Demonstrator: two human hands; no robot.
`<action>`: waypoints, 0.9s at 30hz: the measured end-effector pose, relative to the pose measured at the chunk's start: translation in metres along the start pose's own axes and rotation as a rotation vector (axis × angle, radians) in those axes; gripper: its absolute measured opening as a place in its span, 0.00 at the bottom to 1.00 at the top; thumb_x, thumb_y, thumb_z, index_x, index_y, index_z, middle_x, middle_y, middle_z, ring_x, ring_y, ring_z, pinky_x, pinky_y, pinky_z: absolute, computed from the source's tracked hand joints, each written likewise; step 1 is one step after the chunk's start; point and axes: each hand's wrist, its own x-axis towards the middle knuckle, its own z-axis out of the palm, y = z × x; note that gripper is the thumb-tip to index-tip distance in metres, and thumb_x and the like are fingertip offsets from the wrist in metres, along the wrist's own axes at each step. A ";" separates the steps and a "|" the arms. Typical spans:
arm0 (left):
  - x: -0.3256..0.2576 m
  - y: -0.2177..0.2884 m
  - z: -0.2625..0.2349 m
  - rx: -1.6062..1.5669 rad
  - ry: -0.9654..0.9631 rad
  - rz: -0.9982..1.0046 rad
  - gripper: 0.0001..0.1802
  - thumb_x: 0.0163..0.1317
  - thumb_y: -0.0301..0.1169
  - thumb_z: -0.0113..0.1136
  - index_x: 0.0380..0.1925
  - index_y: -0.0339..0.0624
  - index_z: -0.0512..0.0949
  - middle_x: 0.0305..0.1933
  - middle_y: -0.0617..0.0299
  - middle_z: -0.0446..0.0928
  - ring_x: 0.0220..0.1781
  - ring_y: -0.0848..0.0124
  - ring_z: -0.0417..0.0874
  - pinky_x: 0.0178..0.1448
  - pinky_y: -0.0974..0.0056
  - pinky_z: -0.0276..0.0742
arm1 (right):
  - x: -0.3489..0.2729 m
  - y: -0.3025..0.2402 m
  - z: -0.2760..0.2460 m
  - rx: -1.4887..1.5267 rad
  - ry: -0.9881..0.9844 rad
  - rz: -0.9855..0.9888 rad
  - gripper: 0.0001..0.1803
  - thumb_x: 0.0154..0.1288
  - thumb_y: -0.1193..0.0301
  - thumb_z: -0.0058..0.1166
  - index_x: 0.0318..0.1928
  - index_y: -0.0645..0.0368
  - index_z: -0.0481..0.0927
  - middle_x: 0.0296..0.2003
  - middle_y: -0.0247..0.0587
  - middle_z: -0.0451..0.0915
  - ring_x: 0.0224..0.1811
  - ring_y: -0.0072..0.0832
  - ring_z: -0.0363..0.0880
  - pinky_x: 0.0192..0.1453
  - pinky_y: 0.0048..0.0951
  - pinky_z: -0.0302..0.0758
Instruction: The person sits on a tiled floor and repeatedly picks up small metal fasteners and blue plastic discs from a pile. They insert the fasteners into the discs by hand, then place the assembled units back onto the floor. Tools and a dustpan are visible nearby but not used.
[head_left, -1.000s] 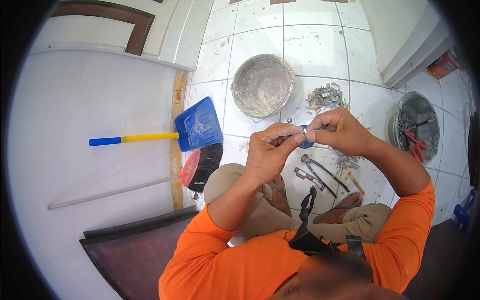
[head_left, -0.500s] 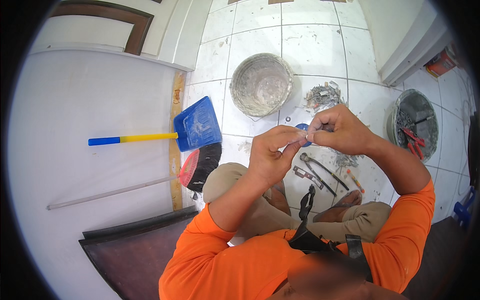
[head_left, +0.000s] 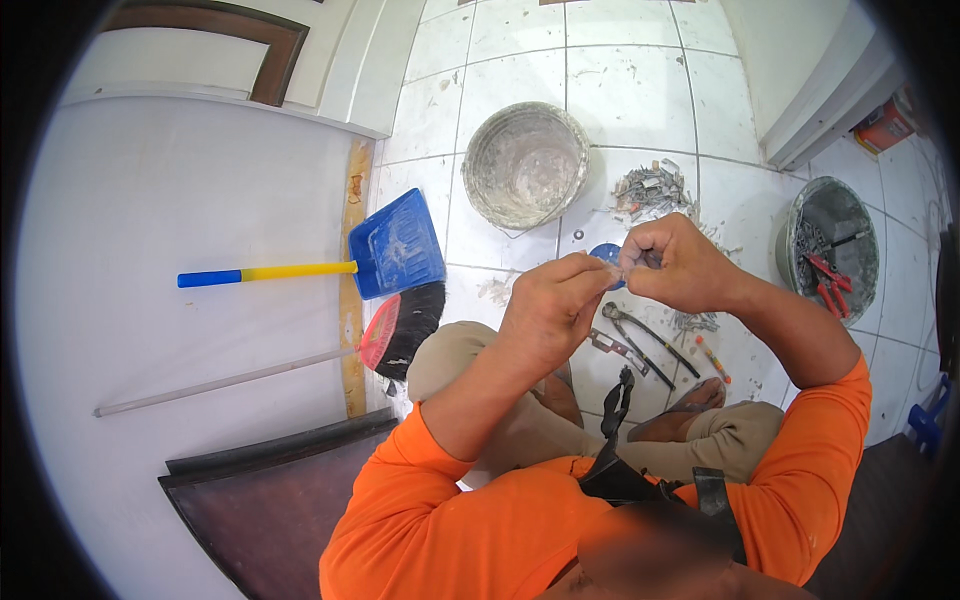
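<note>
My left hand (head_left: 550,305) and my right hand (head_left: 680,265) meet above the tiled floor, fingertips pinched close together. Whatever sits between them is too small and covered to name. Just behind the fingertips a round blue thing (head_left: 607,252) lies on the floor, partly hidden by the hands. Below them on the tiles are long-handled pincers (head_left: 650,343), a flat metal plate with cut-outs (head_left: 616,346) and an orange stick-shaped tool (head_left: 713,360). A heap of grey and brown small pieces (head_left: 650,190) lies beyond my right hand.
A dirty bucket (head_left: 527,165) stands ahead. At the right is a second bucket (head_left: 800,225) holding red-handled tools. A blue dustpan (head_left: 398,245) and a black-bristled broom (head_left: 410,335) lie at the left, by a dark panel (head_left: 280,500). A door frame (head_left: 820,100) rises at the right.
My left hand has turned slightly, its fingers now more folded together. The fingers of my right hand have curled in more. Both hands stay in nearly the same place.
</note>
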 end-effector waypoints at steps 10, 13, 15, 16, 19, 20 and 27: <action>0.000 -0.001 0.007 0.064 0.080 0.068 0.15 0.57 0.15 0.70 0.44 0.40 0.86 0.40 0.53 0.86 0.36 0.57 0.89 0.40 0.63 0.84 | 0.002 0.007 0.001 0.388 -0.070 0.296 0.08 0.63 0.72 0.58 0.29 0.61 0.83 0.20 0.25 0.74 0.20 0.12 0.64 0.22 0.21 0.58; -0.002 0.001 0.005 0.022 0.054 -0.009 0.14 0.60 0.15 0.70 0.45 0.38 0.86 0.41 0.54 0.87 0.37 0.62 0.89 0.45 0.65 0.85 | 0.002 0.014 0.004 0.477 -0.063 0.298 0.07 0.65 0.72 0.58 0.30 0.60 0.83 0.20 0.25 0.72 0.18 0.11 0.60 0.21 0.21 0.54; -0.005 0.000 0.006 -0.125 0.050 -0.161 0.12 0.63 0.17 0.69 0.46 0.36 0.86 0.43 0.55 0.88 0.39 0.66 0.89 0.49 0.66 0.85 | 0.001 0.016 -0.003 0.573 -0.123 0.303 0.07 0.65 0.72 0.57 0.30 0.61 0.83 0.20 0.25 0.72 0.19 0.11 0.60 0.21 0.21 0.54; -0.007 -0.003 0.007 -0.245 0.067 -0.266 0.11 0.66 0.18 0.69 0.47 0.35 0.86 0.44 0.56 0.88 0.41 0.68 0.89 0.52 0.66 0.85 | 0.003 0.015 -0.007 0.617 -0.156 0.298 0.07 0.65 0.72 0.57 0.31 0.61 0.83 0.21 0.26 0.73 0.19 0.11 0.60 0.22 0.20 0.55; -0.008 -0.007 0.011 -0.636 0.133 -0.465 0.09 0.72 0.23 0.66 0.50 0.33 0.86 0.47 0.58 0.88 0.45 0.74 0.87 0.54 0.68 0.83 | 0.002 0.002 -0.009 0.526 -0.162 0.313 0.08 0.66 0.72 0.55 0.33 0.63 0.84 0.21 0.27 0.73 0.20 0.12 0.62 0.23 0.20 0.57; -0.006 -0.007 0.012 -0.770 0.156 -0.509 0.10 0.74 0.25 0.65 0.51 0.33 0.86 0.47 0.59 0.88 0.45 0.75 0.86 0.53 0.69 0.81 | 0.003 0.000 -0.010 0.457 -0.168 0.276 0.09 0.67 0.72 0.55 0.33 0.63 0.84 0.22 0.28 0.74 0.21 0.13 0.64 0.25 0.21 0.60; -0.001 -0.004 0.009 -0.761 0.116 -0.570 0.10 0.77 0.24 0.59 0.53 0.29 0.83 0.51 0.54 0.86 0.57 0.68 0.86 0.67 0.62 0.81 | 0.001 0.002 -0.014 0.089 -0.036 0.010 0.11 0.73 0.72 0.48 0.40 0.66 0.82 0.30 0.34 0.80 0.34 0.21 0.75 0.42 0.27 0.74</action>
